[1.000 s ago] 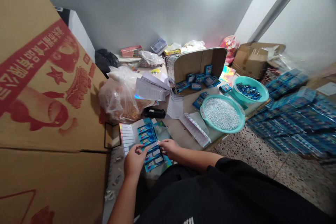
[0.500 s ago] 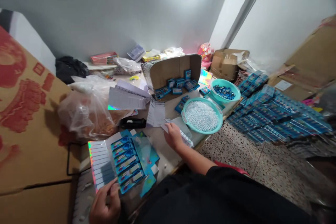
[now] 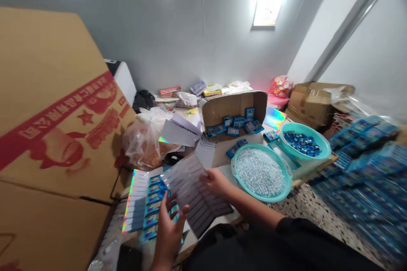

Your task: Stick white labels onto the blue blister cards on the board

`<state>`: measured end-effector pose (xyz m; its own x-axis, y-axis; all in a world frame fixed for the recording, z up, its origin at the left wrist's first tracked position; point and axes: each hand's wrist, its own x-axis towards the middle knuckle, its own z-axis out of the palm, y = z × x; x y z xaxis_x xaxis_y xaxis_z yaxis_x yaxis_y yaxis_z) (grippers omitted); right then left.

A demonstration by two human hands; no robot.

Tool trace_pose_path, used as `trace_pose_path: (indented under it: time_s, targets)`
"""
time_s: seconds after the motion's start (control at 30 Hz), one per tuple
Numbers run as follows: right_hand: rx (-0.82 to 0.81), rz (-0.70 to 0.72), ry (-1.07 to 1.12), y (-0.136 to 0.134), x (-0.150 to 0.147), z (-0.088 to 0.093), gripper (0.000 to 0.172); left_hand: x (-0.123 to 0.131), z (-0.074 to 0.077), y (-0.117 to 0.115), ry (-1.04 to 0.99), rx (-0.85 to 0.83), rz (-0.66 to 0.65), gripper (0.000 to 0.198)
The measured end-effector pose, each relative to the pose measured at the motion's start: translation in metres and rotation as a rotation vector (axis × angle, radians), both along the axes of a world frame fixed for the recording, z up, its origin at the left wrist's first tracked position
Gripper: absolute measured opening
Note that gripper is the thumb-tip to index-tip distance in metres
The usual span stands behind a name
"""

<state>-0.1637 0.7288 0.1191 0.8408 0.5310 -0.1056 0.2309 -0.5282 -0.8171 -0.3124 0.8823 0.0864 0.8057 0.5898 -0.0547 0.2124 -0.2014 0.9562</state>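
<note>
In my right hand [image 3: 216, 183] is a pale grey card sheet [image 3: 187, 182] marked with rows of lines or slits, held tilted by its right part above the table. My left hand [image 3: 170, 224] is spread below the sheet's left side, thumb and fingers apart; whether a fingertip touches the sheet, I cannot tell. Under and behind the left hand lies a blue printed card [image 3: 153, 207] with several small compartments in a column. Joined or close to its left side is a white lined flap [image 3: 135, 203] with a rainbow-shiny edge.
Right of the sheet stands a turquoise basin of white beads [image 3: 234, 165], with a second basin of small blue packets [image 3: 327, 148] behind it. An open carton [image 3: 233, 103] holds several small blue boxes. A large cardboard box [image 3: 63, 135] rises at left. Shrink-wrapped blue stacks [image 3: 365, 186] stand at right.
My right hand has lifted the card sheet off the table and brought it left. My left hand has moved right from the flap's lower edge and opened toward the sheet. The view has shifted.
</note>
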Motion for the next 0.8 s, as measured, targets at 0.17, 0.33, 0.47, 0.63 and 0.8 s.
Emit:
trace_pose_path:
  time_s: [0.17,0.33,0.47,0.63,0.8]
  targets:
    - [0.653,0.067,0.392,-0.009,-0.006,0.043,0.051,0.023,0.047,-0.020,0.006,-0.217,0.208,0.071]
    - [0.732,-0.016,0.496,-0.024,0.004,0.056,0.062,0.021,0.065,-0.017,-0.130,-0.071,0.214,0.084]
    - [0.850,-0.241,0.446,-0.025,0.009,0.059,0.058,0.024,0.083,-0.038,-0.236,0.713,0.292,0.080]
    - [1.028,-0.399,0.619,-0.019,0.006,0.075,0.063,0.038,0.086,-0.088,-0.282,0.954,-0.169,0.086]
    - [1.044,-0.239,0.540,-0.023,0.003,0.080,0.071,0.049,0.063,-0.088,-0.300,0.765,-0.150,0.068]
